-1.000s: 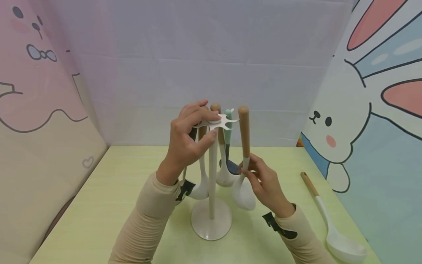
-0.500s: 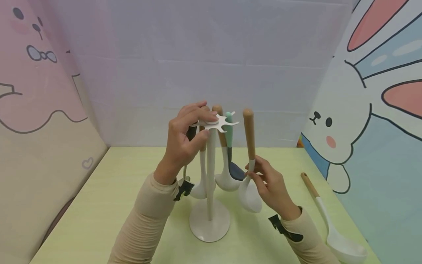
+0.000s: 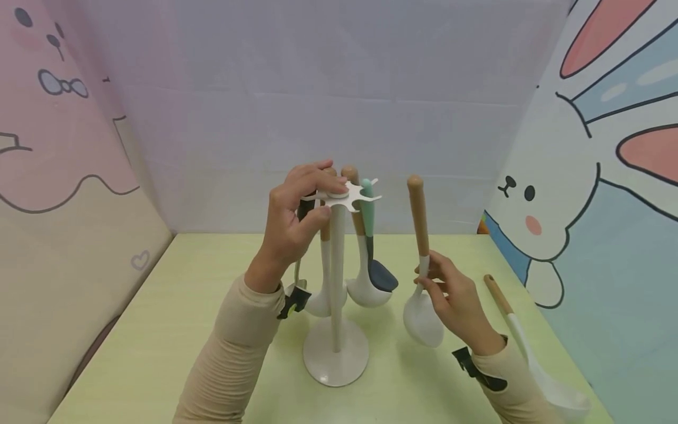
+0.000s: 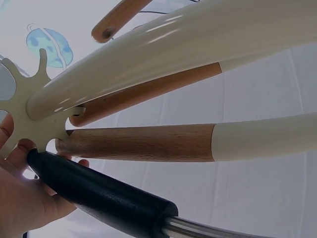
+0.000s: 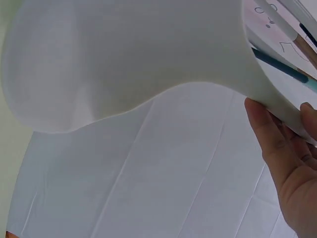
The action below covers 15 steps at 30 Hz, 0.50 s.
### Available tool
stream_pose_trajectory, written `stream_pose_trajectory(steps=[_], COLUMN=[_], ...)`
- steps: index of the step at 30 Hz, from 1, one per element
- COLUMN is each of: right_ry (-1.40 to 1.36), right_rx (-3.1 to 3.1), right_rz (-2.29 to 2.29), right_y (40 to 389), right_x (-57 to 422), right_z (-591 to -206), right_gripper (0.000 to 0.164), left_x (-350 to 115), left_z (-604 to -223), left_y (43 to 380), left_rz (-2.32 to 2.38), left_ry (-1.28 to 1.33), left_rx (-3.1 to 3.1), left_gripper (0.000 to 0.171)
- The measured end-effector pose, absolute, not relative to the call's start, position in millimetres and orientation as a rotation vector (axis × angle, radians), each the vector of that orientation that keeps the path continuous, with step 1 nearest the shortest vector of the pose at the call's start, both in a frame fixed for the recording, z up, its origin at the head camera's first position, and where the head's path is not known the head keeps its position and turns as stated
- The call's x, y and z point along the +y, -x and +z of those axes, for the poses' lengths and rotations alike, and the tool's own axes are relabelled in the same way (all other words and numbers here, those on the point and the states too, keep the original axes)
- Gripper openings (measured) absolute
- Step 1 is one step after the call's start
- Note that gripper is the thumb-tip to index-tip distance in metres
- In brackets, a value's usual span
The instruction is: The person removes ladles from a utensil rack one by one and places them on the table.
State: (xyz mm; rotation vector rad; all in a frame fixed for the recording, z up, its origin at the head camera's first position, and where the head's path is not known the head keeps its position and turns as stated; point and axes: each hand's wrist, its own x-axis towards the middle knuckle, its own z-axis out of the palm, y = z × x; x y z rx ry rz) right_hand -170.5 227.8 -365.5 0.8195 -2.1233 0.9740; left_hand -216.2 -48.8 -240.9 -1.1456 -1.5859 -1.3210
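My right hand (image 3: 455, 294) pinches the white neck of a spatula (image 3: 424, 318) with a wooden handle, held upright to the right of the utensil rack. Its broad white head fills much of the right wrist view. My left hand (image 3: 291, 218) grips the top of the white utensil rack (image 3: 336, 353), fingers over the knob and thumb by the edge of the hooked disc. On the rack hang a white ladle (image 3: 365, 291), a mint-handled utensil (image 3: 369, 221) with a dark blue head, another white utensil (image 3: 318, 303) and a black-handled metal utensil (image 4: 104, 193), partly hidden by the left hand.
Another white ladle (image 3: 498, 294) with a wooden handle lies on the right of the pale yellow-green table (image 3: 212, 265), partly behind my right forearm. A plain pale backdrop (image 3: 339, 88) stands behind, with cartoon-printed panels on both sides.
My right hand has carried the spatula rightward, away from the rack's disc. The rack has turned and shifted slightly left under my left hand, which keeps hold of its top.
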Motion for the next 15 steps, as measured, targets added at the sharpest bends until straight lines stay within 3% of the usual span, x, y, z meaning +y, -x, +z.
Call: stream_pose_trajectory(steps=[15], right_ry=[-0.674], right_rx=[-2.266], right_rz=[0.827], right_y=[176.7], right_x=[264.6], right_z=[-374.9], right_gripper=[0.055], left_x=[-55.5], left_z=[-241.3], left_y=[221.7], left_rz=[-1.406], left_ry=[1.233], left_rx=[-1.562], left_gripper=[0.032])
